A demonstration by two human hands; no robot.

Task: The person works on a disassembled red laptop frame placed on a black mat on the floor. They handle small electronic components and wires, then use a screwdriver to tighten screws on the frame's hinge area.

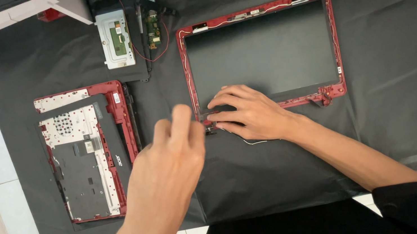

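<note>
Left hand (168,161) raised above the black mat (265,181), nearer than the red screen frame (260,56) and off its lower-left corner; fingers loosely bunched, blurred, cannot tell if it pinches anything. Right hand (248,113) flat on the frame's lower-left corner, fingers spread and pressing the bottom edge near the hinge; holds nothing else. Frame lies flat on the mat, an open shell with only thin cable along its rim. Left of the frame: red laptop base (92,152), underside up. Beyond the frame's top-left corner: touchpad module (115,39), small green circuit board (152,27).
</note>
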